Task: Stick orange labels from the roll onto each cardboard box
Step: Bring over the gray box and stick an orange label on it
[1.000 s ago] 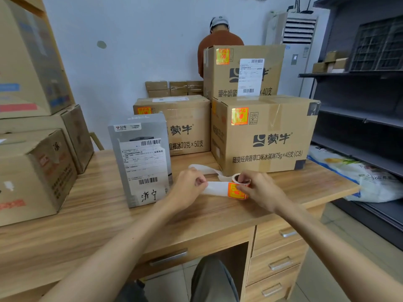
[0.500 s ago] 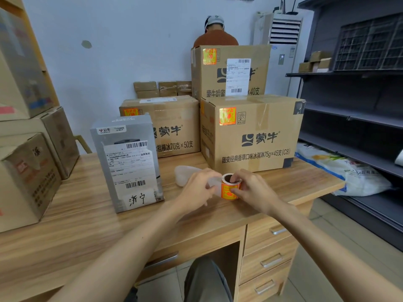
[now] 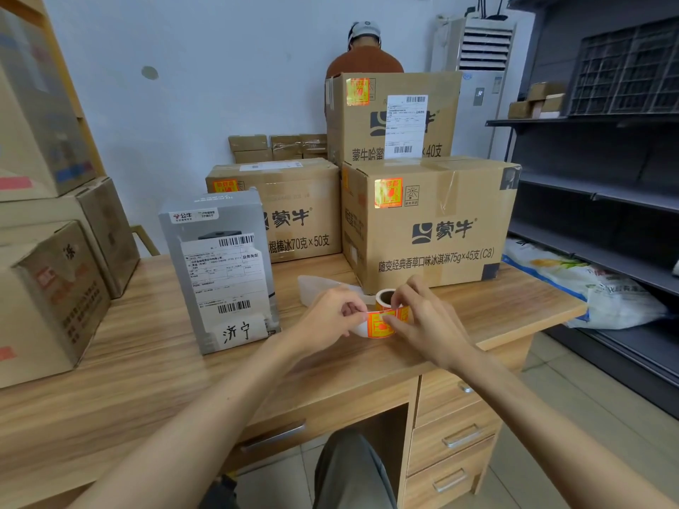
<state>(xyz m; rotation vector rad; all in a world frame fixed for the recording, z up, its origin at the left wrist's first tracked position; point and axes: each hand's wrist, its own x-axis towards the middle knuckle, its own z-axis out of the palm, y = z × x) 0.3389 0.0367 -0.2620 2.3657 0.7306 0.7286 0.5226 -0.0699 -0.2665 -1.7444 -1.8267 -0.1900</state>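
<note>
Head view of a labelling station on a wooden desk (image 3: 147, 361). The label roll (image 3: 385, 298), with its brown cardboard core upright, sits just above the desk's front middle, directly before the nearest cardboard box, and is grasped by the curled fingers of the right hand (image 3: 428, 323), whose fingertip rests on the outermost orange label (image 3: 380, 325). The left hand (image 3: 329, 317) pinches the unrolled backing strip (image 3: 316, 284) between thumb and forefinger at that label's left edge; the spent white strip trails behind this hand. The nearest box (image 3: 441, 229) bears the brand 蒙牛 and the line 随变经典香草口味冰淇淋75g×45支(C8), with an orange sticker (image 3: 388, 192) on its upper left front. The box stacked on it (image 3: 393, 141) reads 蒙牛哈密, then 40支 past a white barcode waybill (image 3: 406, 124), and carries its own orange sticker (image 3: 357, 91). The rear left box (image 3: 305, 214) reads 蒙牛 and 棍棒冰70克×50支, an orange sticker (image 3: 224, 185) showing at its top left corner. A grey carton (image 3: 220, 273) standing at left shows the brand 公牛, a barcode waybill and handwritten 济宁. Further cardboard boxes (image 3: 47, 295) are stacked at far left, their print blurred. A person in a rust top (image 3: 363, 60) stands behind the stack; dark shelving (image 3: 595, 200) lies at right.
</note>
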